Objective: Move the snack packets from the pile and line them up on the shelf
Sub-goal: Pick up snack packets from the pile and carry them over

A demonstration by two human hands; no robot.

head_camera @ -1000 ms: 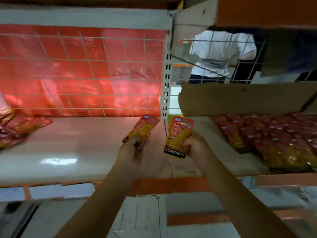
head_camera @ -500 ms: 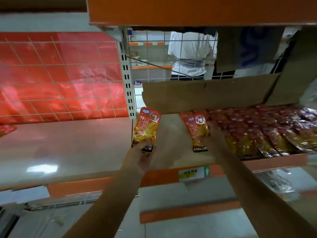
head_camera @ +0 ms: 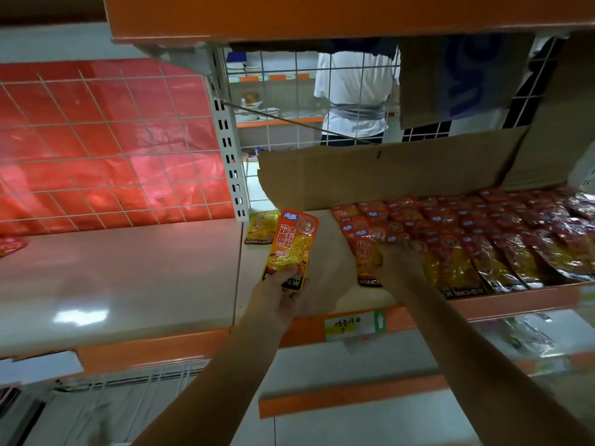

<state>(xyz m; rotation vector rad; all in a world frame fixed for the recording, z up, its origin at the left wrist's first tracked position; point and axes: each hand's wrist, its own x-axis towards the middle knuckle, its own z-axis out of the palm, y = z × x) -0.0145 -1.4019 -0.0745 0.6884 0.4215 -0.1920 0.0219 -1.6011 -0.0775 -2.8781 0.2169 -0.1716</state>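
Note:
My left hand (head_camera: pixel 280 292) grips the bottom of an orange-and-yellow snack packet (head_camera: pixel 291 244), held upright just above the shelf (head_camera: pixel 135 272). My right hand (head_camera: pixel 397 263) lies flat with fingers spread on another packet (head_camera: pixel 367 259), pressing it down at the left end of the rows of lined-up packets (head_camera: pixel 483 239). One yellow packet (head_camera: pixel 260 228) lies alone at the back beside the upright post. A bit of the packet pile (head_camera: pixel 11 244) shows at the far left edge.
A cardboard sheet (head_camera: pixel 386 175) stands along the back of the right bay. A white slotted post (head_camera: pixel 230 156) divides the bays; red plastic behind wire mesh (head_camera: pixel 106 140) backs the left one. A person in a white shirt (head_camera: pixel 354 94) stands beyond the mesh. An orange shelf (head_camera: pixel 322 14) hangs overhead.
The view swung right. My right hand carried its packet to the lined-up rows and laid it flat at their left end. My left hand kept its packet upright.

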